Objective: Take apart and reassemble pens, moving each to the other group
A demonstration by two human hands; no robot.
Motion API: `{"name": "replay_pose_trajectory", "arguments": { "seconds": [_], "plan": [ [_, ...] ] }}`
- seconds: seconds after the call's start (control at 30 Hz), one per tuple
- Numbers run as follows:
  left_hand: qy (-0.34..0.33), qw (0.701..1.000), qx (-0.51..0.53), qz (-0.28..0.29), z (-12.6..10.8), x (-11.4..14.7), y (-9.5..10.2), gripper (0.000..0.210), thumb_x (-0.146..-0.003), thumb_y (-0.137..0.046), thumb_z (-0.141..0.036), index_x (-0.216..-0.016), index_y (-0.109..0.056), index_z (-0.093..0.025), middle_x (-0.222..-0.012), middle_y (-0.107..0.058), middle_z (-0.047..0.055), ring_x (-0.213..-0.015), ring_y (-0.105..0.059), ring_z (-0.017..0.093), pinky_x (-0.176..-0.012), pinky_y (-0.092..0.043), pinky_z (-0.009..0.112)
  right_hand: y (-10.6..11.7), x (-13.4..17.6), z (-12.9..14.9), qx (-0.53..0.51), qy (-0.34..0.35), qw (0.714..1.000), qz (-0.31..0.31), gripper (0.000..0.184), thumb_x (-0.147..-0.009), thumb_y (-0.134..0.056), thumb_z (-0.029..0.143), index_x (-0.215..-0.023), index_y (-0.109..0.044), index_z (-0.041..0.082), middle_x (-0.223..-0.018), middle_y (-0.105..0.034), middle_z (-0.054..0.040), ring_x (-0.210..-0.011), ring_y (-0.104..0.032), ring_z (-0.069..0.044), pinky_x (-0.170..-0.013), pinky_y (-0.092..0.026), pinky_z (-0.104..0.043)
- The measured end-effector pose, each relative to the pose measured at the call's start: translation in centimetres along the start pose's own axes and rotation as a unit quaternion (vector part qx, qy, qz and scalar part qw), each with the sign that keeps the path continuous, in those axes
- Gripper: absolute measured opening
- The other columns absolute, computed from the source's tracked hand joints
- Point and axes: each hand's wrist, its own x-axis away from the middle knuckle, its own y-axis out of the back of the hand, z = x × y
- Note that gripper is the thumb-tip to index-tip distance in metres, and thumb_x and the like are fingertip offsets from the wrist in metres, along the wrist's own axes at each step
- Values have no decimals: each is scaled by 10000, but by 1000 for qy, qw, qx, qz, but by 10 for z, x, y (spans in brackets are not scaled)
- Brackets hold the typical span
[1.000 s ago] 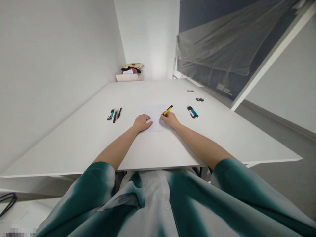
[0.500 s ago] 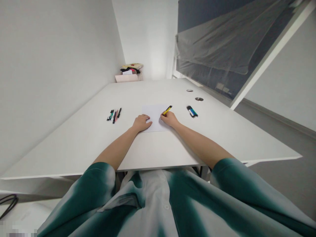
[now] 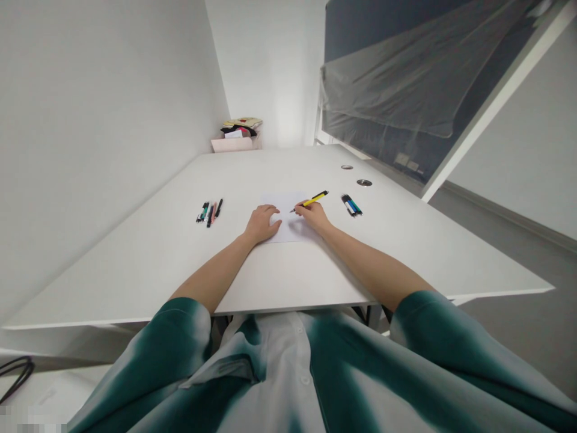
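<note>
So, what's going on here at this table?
A person at a white flat-topped table holds a slim yellow-and-black pen in the right hand, its tip at or just above a white paper sheet; I can't tell which. The left hand rests on the sheet's left side. Slim black, pink and green pens lie farther left; blue, green and white pens lie to the right.

The person's right hand (image 3: 312, 216) holds a yellow and black pen (image 3: 315, 198), tilted, with its tip over the paper (image 3: 287, 235). The left hand (image 3: 261, 222) rests on the paper's left side. On the white table (image 3: 279, 273), some pens (image 3: 211, 214) lie to the left, and other pens (image 3: 352, 205) to the right.
</note>
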Motion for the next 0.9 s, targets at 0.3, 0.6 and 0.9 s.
{"name": "replay_pose_trajectory", "arguments": {
  "seconds": [0.3, 0.6, 0.9],
  "plan": [
    [-70, 997, -7, 9, -14, -4, 2, 260, -934, -504, -287, -947, -744, -189, -1023, -757, 89, -1012, -644, 244, -926, -454, 412, -16, 10, 12, -76, -1, 990, 120, 208, -659, -755, 380, -712, -683, 192, -697, -659, -1, -730, -590, -157, -735, -460, -290],
    [-14, 996, -64, 54, -3, -4, 8, 287, -916, -520, -292, -965, -779, -178, -980, -766, 110, -1010, -651, 272, -900, -463, 417, 10, -1, 6, -198, -81, 976, 36, 278, -663, -796, 403, -721, -659, 167, -590, -593, 4, -540, -464, -97, -545, -355, -251],
    [4, 995, -69, 68, -1, -4, 9, 301, -909, -505, -300, -963, -782, -197, -969, -763, 101, -1017, -650, 263, -927, -476, 417, 17, -4, 12, -253, -182, 950, 30, 242, -823, -582, 424, -846, -654, 195, -655, -670, -30, -605, -580, -145, -601, -436, -259]
  ]
}}
